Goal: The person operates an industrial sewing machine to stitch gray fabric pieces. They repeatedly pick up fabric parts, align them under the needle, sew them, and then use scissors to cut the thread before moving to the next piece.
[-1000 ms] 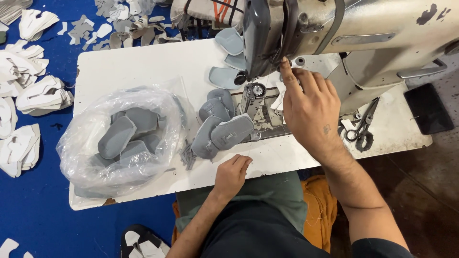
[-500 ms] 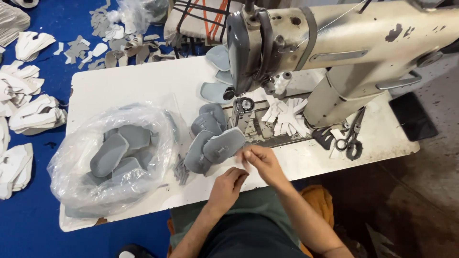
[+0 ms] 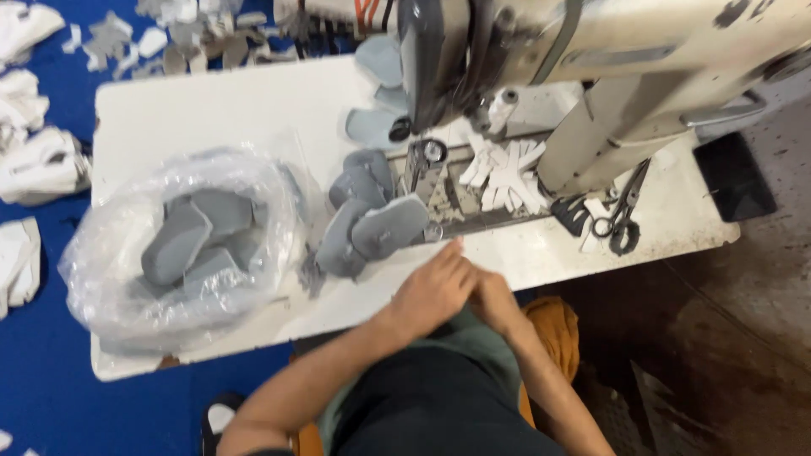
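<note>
My left hand and my right hand are pressed together at the front edge of the white table. The left lies partly over the right. The picture is blurred, so I cannot tell whether anything is held between them. Just beyond the fingertips is a pile of grey padded shoe pieces. It lies beside the needle area of a cream sewing machine.
A clear plastic bag with several grey pieces sits on the table's left. White cut pieces lie under the machine arm, with black scissors to the right. More white pieces lie on the blue floor at left.
My right hand has come down from the machine head to the table's front edge and met my left hand. The view has shifted slightly.
</note>
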